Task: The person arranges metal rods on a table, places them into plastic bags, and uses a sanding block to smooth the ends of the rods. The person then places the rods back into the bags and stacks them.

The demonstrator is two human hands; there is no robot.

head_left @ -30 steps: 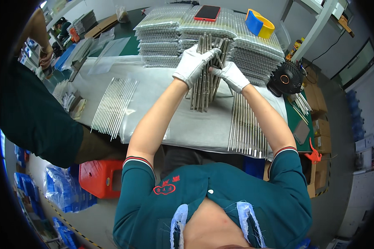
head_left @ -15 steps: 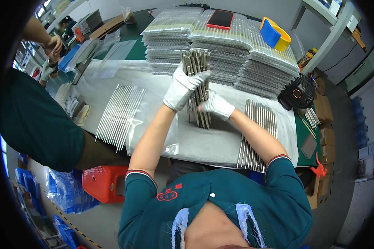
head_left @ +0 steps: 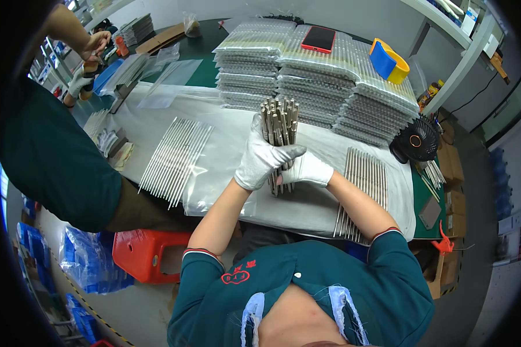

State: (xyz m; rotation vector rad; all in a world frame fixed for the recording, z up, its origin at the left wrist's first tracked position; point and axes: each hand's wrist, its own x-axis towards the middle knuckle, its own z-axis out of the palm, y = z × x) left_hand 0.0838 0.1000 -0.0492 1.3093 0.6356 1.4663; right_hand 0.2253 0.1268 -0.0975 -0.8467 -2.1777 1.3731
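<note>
A thick bundle of metal rods (head_left: 279,124) stands roughly upright over the middle of the table, gripped by both hands. My left hand (head_left: 260,159), in a white glove with greyish fingertips, wraps the bundle from the left, its thumb across the front. Lower down, my right hand (head_left: 308,169), also gloved, closes round the rods from the right; some of its fingers are hidden behind them. To the left, a row of slim metal rods (head_left: 175,162) lies side by side on clear plastic sheeting (head_left: 214,179). Another row of rods (head_left: 362,188) lies beneath and beside my right forearm.
Behind the hands rise stacks of clear plastic-wrapped packs (head_left: 315,81), topped by a red-edged phone (head_left: 319,39) and a blue-and-yellow tape ring (head_left: 389,61). A black fan (head_left: 415,140) stands right. A co-worker's arm (head_left: 69,32) and leg are close on the left, near a red stool (head_left: 147,254).
The bundle has come down nearer to me and now stands more upright, its rod ends tilted toward my view. Both hands have moved with it and stay closed round it.
</note>
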